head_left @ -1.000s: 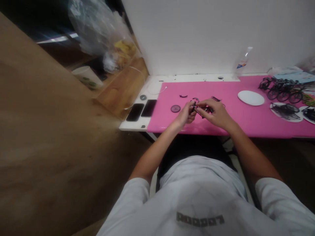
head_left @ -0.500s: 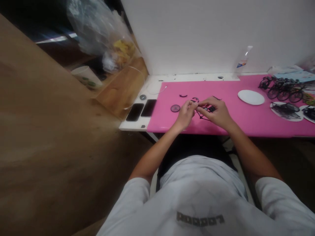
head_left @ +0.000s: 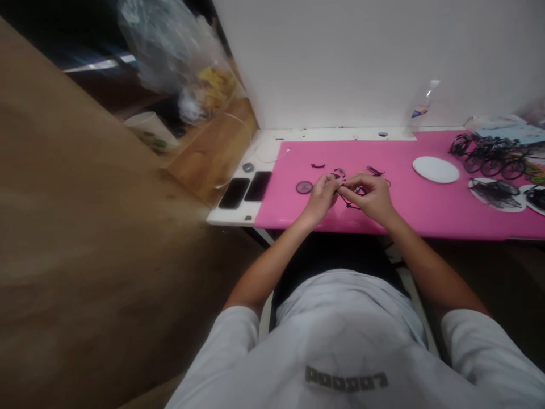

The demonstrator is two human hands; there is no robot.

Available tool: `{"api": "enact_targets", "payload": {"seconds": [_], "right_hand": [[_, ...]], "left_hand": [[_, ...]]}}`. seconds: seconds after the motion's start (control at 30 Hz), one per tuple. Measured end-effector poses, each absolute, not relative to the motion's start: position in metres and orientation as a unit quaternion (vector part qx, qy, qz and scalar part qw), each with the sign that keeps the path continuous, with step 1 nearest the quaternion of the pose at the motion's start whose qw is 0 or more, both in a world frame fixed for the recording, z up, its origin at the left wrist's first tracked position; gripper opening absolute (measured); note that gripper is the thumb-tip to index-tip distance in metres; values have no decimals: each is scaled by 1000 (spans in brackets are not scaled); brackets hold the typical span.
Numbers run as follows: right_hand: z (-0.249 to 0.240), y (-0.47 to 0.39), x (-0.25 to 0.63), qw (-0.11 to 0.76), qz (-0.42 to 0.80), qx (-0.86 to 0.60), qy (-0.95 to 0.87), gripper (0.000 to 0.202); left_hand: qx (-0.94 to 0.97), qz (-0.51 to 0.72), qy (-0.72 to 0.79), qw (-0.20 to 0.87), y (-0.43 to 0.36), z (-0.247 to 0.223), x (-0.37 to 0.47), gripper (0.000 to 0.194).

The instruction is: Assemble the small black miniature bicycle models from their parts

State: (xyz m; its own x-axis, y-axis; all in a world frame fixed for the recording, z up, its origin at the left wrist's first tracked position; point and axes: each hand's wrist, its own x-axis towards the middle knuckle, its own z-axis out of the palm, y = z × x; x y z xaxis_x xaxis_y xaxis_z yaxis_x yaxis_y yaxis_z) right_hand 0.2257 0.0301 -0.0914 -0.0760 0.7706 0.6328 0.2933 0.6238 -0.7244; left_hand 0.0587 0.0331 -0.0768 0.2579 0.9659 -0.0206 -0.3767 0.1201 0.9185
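Note:
Over the pink mat (head_left: pixel 293 213), my left hand (head_left: pixel 324 199) is closed on a thin black toy bicycle frame (head_left: pixel 351 205). The frame's bars stick out to the right, below my right hand (head_left: pixel 369 196). The thumb and index finger of that hand pinch close against the left fingertips; whatever sits in the pinch is too small to make out. Left of the hands lies a small black wheel (head_left: pixel 304 187). Little black parts (head_left: pixel 339 171) are scattered just beyond the fingers, and a curved black piece (head_left: pixel 317 166) lies further left. Another dark part (head_left: pixel 375 171) rests behind the right hand.
Two phones (head_left: pixel 234 193) lie at the table's left end, near a white cable (head_left: pixel 272 161). On the right are a white plate (head_left: pixel 435 170), a plate of black parts (head_left: pixel 497 194) and several miniature bicycles (head_left: pixel 489 156). A clear bottle (head_left: pixel 424 102) stands by the wall.
The right hand has turned slightly and shifted a little left, exposing more of the dark part behind it. Both hands stay together at the frame.

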Motion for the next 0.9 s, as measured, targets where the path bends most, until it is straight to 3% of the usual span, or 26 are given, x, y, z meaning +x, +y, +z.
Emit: {"api": "enact_targets", "payload": {"seconds": [0.33, 0.5, 0.9], "right_hand": [[-98, 23, 213, 618, 194, -332, -686, 31], [-89, 15, 211, 610, 170, -350, -690, 30], [-82, 29, 233, 576, 181, -390, -695, 46]], "left_hand": [[408, 515, 340, 673, 28, -73, 60, 33], [426, 515, 312, 675, 23, -68, 56, 35], [440, 433, 279, 736, 44, -76, 48, 40]]}}
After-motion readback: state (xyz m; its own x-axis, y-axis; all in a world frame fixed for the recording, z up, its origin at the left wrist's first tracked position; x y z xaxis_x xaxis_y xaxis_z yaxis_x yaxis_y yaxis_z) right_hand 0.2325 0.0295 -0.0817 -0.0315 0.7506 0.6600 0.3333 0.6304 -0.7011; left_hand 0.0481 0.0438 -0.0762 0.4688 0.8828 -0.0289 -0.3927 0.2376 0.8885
